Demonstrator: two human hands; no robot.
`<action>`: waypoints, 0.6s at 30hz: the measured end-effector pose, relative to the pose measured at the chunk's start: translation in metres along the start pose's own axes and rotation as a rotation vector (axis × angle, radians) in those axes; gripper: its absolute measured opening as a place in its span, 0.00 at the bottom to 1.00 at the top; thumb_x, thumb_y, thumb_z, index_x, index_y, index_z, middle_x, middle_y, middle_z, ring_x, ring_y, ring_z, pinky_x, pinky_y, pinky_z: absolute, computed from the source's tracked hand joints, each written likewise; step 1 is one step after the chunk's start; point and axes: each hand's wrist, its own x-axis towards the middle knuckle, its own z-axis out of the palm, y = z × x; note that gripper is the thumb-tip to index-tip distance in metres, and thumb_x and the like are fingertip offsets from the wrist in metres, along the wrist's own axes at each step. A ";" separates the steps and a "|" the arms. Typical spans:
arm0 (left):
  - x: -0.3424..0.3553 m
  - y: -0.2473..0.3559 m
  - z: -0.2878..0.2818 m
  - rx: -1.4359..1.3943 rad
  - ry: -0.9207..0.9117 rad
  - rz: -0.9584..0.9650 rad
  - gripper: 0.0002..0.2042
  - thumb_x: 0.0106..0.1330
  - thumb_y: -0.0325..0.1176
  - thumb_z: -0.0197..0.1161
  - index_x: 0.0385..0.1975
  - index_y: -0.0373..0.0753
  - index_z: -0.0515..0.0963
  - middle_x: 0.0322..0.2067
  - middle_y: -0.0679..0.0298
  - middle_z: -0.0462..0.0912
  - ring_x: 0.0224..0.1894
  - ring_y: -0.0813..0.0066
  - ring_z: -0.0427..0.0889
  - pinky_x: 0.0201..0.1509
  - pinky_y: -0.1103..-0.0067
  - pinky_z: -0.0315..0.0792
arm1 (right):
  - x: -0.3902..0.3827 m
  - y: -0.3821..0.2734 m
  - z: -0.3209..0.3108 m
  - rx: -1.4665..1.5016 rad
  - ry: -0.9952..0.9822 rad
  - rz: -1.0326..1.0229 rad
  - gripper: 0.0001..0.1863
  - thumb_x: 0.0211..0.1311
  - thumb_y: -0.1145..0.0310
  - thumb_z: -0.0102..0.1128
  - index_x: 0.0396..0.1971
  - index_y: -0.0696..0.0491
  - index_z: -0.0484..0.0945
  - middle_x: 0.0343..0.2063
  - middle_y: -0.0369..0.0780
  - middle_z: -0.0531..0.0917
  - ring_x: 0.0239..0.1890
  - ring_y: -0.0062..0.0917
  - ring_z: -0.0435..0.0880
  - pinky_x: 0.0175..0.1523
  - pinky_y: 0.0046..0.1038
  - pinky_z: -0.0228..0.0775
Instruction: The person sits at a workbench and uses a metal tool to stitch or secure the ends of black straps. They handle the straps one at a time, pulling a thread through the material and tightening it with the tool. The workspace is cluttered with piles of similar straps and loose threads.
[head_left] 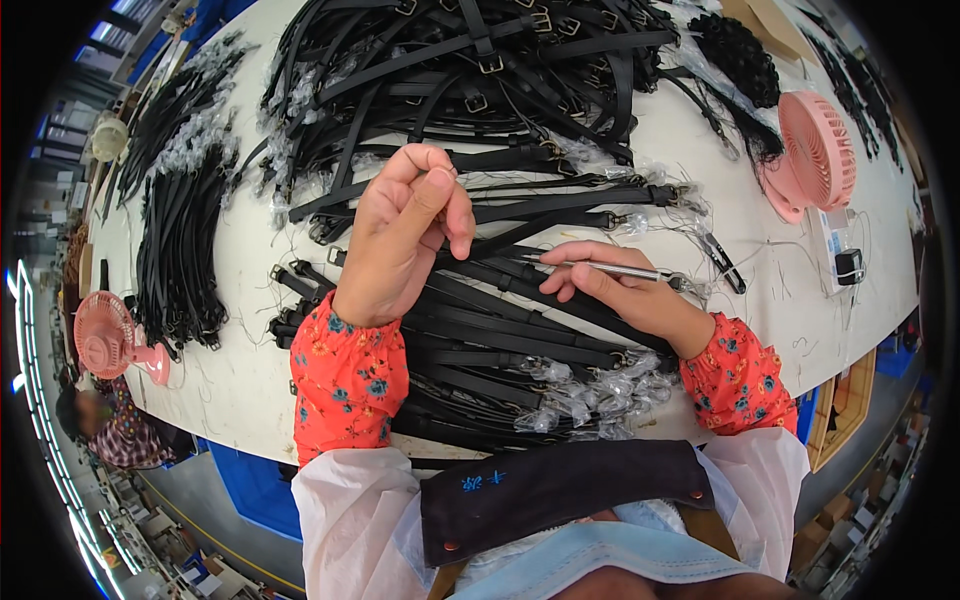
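Note:
Above the table, my left hand (395, 240) is raised with its thumb and forefinger pinched together. Whatever it pinches, if anything, is too small to make out. My right hand (640, 300) is closed around a slim silver pointed metal tool (632, 269), which may be tweezers. Its tip points left, over the black belts (520, 285) lying side by side beneath both hands. Several belts have metal buckles, and clear plastic wrapping (590, 395) covers some of their ends. Beyond my hands lies a large tangled heap of black belts (480, 80).
Thread snips (725, 262) lie right of my right hand. A pink fan (815, 150) stands at the right, near a black plug adapter (850, 267); another pink fan (103, 335) is at the left. More black straps (180, 250) lie left. A person (125, 430) sits beyond the left edge.

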 end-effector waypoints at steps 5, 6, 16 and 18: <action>0.000 0.000 0.000 -0.050 -0.038 -0.013 0.06 0.79 0.36 0.54 0.44 0.40 0.69 0.26 0.65 0.78 0.27 0.76 0.77 0.34 0.79 0.73 | 0.001 0.002 0.001 -0.008 -0.034 0.004 0.21 0.79 0.60 0.53 0.61 0.59 0.76 0.46 0.43 0.86 0.47 0.22 0.83 0.55 0.26 0.76; 0.000 0.000 0.000 -0.052 -0.038 -0.014 0.06 0.79 0.36 0.54 0.44 0.41 0.69 0.26 0.65 0.78 0.27 0.76 0.77 0.34 0.79 0.73 | 0.002 0.002 0.001 -0.004 -0.036 0.003 0.21 0.79 0.60 0.53 0.61 0.59 0.76 0.46 0.43 0.86 0.48 0.22 0.83 0.55 0.26 0.76; -0.002 0.001 0.002 -0.069 -0.056 -0.022 0.06 0.79 0.35 0.54 0.44 0.41 0.69 0.26 0.65 0.78 0.26 0.75 0.77 0.33 0.79 0.72 | 0.002 0.000 0.003 -0.021 -0.041 0.013 0.20 0.79 0.63 0.53 0.61 0.60 0.76 0.47 0.43 0.85 0.51 0.23 0.83 0.55 0.26 0.76; -0.003 0.001 0.003 -0.070 -0.057 -0.022 0.06 0.79 0.35 0.54 0.44 0.41 0.69 0.26 0.65 0.78 0.26 0.76 0.77 0.33 0.79 0.72 | 0.002 0.000 0.003 -0.017 -0.039 0.007 0.20 0.79 0.63 0.53 0.61 0.60 0.76 0.47 0.43 0.85 0.51 0.23 0.83 0.55 0.26 0.76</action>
